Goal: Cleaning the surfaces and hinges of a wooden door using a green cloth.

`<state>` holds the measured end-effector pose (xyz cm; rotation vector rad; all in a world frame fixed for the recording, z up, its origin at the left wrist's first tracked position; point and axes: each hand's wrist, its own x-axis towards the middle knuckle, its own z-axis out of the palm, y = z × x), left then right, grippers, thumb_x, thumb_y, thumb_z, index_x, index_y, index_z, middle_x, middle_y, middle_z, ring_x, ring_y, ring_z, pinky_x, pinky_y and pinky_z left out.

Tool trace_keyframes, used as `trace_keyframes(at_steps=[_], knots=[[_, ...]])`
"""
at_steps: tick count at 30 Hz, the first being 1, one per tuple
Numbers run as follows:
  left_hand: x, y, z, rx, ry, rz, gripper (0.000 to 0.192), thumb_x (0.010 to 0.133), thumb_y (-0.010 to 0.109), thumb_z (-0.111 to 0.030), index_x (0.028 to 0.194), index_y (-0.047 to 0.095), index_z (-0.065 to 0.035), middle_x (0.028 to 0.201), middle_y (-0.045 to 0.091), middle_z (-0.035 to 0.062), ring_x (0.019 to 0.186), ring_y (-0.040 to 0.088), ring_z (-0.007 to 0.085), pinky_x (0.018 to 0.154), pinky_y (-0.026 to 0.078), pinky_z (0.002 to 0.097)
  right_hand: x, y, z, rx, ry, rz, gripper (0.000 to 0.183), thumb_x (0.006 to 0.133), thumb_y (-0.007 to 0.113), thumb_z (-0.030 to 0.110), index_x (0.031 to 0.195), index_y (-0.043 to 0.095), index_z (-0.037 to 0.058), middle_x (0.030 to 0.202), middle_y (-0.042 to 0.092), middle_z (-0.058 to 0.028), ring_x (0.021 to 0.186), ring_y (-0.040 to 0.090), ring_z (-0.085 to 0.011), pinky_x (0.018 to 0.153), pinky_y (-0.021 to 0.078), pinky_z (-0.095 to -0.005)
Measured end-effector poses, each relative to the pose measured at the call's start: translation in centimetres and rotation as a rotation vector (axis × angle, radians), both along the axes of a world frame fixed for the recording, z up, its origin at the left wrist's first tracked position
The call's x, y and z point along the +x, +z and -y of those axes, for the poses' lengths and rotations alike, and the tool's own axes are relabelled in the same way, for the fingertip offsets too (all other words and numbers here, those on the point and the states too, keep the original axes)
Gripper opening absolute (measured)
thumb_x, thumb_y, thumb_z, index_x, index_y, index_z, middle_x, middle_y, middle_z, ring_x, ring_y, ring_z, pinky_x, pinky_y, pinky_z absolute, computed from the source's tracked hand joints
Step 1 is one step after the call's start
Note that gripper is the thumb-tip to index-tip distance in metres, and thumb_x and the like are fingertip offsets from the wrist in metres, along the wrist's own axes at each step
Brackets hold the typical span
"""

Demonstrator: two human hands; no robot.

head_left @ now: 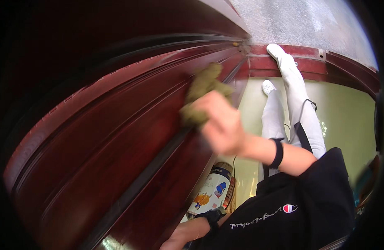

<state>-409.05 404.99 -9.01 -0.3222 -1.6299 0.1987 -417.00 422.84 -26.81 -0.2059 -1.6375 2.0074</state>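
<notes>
My right hand (221, 125), blurred by motion, grips a crumpled olive-green cloth (204, 90). The cloth lies against the face of a dark red panelled wooden door (142, 125), over its raised mouldings. Low in the picture, my left hand (177, 236) is near the door's lower part, below a black wrist watch (212, 215). The picture's rim cuts off its fingers, so their grip is hidden.
A white cylindrical container (210, 187) with cartoon pictures stands behind the door beside a wicker item (232, 193). A raised red threshold (282, 62) crosses the doorway, with one white shoe (275, 51) on it. Rough grey ground (282, 22) lies beyond.
</notes>
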Motion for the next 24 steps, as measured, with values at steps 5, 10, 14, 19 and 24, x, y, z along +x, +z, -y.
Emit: trace_keyframes(at_steps=[5,10,14,19,24], knots=[[0.3,0.6,-0.1,0.007,-0.014,-0.036,0.061,0.093,0.064,-0.018,0.143,0.036,0.0028,0.141,0.043,0.0187,0.12,0.047,0.0333,0.102,0.037,0.0467,0.4,3.3,-1.1,-0.199,0.101,0.044,0.031,0.073,0.05,-0.005,0.103,0.06,-0.0066,0.097,0.061,-0.0212,0.092,0.059,-0.0392,0.083,0.0493,-0.0441],[0.7,1.3,0.2,0.012,-0.03,-0.043,0.062,0.092,0.064,-0.017,0.143,0.036,0.0029,0.142,0.042,0.0187,0.121,0.046,0.033,0.103,0.036,0.0463,-1.5,16.5,0.6,-0.282,0.11,-0.439,0.028,0.076,0.058,0.015,0.099,0.059,-0.0017,0.098,0.058,-0.0149,0.089,0.056,-0.0326,0.075,0.0465,-0.0396],[0.4,1.4,-0.1,0.008,-0.048,-0.029,0.062,0.092,0.064,-0.016,0.144,0.035,0.0031,0.143,0.041,0.0187,0.122,0.045,0.0327,0.104,0.035,0.046,-2.0,16.6,0.2,-0.236,0.16,-0.507,0.04,0.082,0.055,0.03,0.106,0.061,-0.0014,0.104,0.06,-0.0157,0.09,0.058,-0.0352,0.07,0.0458,-0.0411],[-0.2,0.6,-0.5,-0.001,-0.054,-0.02,0.062,0.092,0.064,-0.015,0.144,0.035,0.0032,0.144,0.04,0.0187,0.124,0.045,0.0324,0.105,0.034,0.0456,-1.0,3.0,0.3,0.04,-0.036,-0.19,0.033,0.066,0.056,-0.001,0.098,0.061,-0.0046,0.092,0.061,-0.0185,0.083,0.059,-0.0364,0.076,0.0492,-0.0439],[-1.4,-0.9,-1.7,0.022,-0.09,-0.001,0.063,0.091,0.064,-0.014,0.144,0.035,0.0034,0.145,0.04,0.0187,0.125,0.044,0.0321,0.106,0.033,0.0452,0.5,-15.0,-0.3,-0.028,-0.101,0.368,0.018,0.082,0.054,0.005,0.097,0.061,-0.0033,0.089,0.058,-0.0198,0.087,0.057,-0.0353,0.079,0.0465,-0.0412]])
